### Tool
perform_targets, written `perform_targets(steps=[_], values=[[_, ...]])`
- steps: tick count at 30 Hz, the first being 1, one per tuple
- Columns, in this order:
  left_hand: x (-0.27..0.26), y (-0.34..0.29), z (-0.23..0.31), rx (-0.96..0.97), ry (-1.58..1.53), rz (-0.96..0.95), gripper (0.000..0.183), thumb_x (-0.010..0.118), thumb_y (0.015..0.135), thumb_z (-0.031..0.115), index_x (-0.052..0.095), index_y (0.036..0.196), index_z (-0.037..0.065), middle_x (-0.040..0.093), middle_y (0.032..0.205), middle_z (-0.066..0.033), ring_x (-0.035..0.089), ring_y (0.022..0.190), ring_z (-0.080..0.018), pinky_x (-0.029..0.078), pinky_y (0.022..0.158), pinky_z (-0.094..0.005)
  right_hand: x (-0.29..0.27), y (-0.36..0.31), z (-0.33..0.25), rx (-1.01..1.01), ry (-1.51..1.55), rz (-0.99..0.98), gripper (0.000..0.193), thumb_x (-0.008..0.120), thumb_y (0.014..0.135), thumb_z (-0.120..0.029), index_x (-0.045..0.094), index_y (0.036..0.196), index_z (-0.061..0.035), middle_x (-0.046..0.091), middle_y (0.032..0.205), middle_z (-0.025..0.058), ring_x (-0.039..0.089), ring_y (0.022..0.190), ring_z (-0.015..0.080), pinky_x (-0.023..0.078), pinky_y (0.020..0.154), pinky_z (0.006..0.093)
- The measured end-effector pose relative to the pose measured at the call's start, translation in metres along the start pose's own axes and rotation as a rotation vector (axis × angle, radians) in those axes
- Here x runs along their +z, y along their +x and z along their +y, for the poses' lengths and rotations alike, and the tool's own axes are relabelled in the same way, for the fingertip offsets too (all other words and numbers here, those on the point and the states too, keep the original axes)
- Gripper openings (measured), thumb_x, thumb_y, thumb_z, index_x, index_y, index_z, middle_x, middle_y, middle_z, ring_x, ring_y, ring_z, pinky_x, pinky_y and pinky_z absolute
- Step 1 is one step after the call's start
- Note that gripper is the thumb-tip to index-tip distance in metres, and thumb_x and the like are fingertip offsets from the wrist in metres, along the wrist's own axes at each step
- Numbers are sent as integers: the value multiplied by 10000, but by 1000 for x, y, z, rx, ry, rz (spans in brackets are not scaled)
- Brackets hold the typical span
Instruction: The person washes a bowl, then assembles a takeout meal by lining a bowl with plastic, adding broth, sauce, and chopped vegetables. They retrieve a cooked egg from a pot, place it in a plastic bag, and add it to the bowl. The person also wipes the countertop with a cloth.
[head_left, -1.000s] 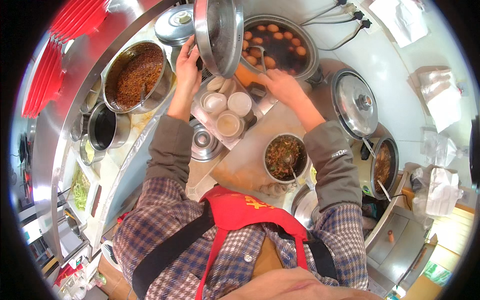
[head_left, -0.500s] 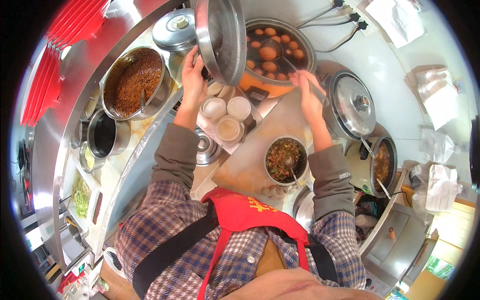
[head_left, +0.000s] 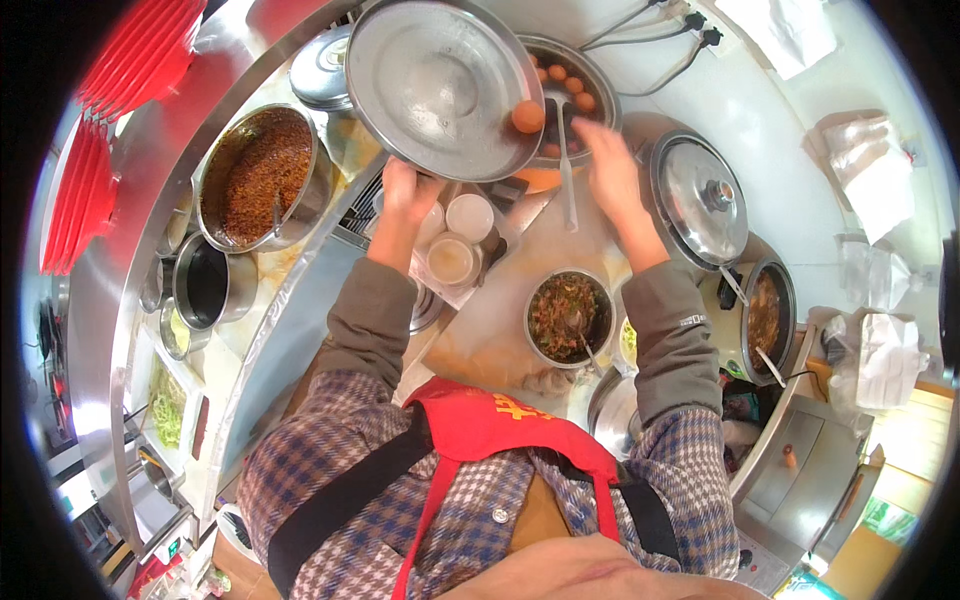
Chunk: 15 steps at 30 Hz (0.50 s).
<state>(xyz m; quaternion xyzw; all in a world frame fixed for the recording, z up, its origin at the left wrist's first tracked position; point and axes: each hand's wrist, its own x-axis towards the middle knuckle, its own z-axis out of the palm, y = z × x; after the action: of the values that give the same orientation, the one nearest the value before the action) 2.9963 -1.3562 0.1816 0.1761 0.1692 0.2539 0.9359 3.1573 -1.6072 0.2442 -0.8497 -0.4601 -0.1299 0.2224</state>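
Observation:
My left hand (head_left: 408, 192) grips a large round metal lid (head_left: 430, 85), tilted with its broad, wet-looking face toward me, beside the pot of eggs. One brown egg (head_left: 528, 117) shows against the lid's right edge. My right hand (head_left: 608, 165), fingers stretched out, is just right of a ladle (head_left: 567, 180) and does not appear to hold it. The ladle's handle slants out over the near rim of the pot (head_left: 606, 84). Several brown eggs (head_left: 573, 85) sit in dark liquid there, partly hidden by the lid.
White cups (head_left: 470, 217) stand below the lid. A pot of chopped relish (head_left: 570, 318) with a spoon sits nearer me. On the left is a pot of red-brown sauce (head_left: 262, 175); on the right, a lidded pot (head_left: 700, 200) and a cooker (head_left: 765, 310). Cables (head_left: 665, 42) hang behind.
The lid has swung right and turned its broad face toward me, partly covering the egg pot. An egg has come onto its edge. My right hand has let go of the ladle.

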Motion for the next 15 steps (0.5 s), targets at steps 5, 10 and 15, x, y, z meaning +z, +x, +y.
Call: perform_targets(steps=[5,10,15], values=[[38,-7,3,48,186,-104,341,403,981,45,505,1295,-41,589,1275,-138,585,1137,-239,491,966,-380,13,49,-14,-153,40,-114,553,718,835,-333,543,1321,-136,602,1171,156,511,1106,375,438,970,422],[79,33,11,193,615,-348,421,587,949,86,511,1357,14,666,1094,-68,606,939,-116,468,753,-243,-4,23,-27,232,580,79,532,718,851,-244,531,1321,-78,627,1178,125,565,1111,286,457,965,364],[107,94,-28,719,1752,-528,546,671,878,184,488,1388,118,596,1146,-205,617,1023,-319,485,877,-411,-16,-115,-62,593,1107,2,584,773,793,-189,509,1299,-62,575,1182,40,540,1101,145,476,898,326]])
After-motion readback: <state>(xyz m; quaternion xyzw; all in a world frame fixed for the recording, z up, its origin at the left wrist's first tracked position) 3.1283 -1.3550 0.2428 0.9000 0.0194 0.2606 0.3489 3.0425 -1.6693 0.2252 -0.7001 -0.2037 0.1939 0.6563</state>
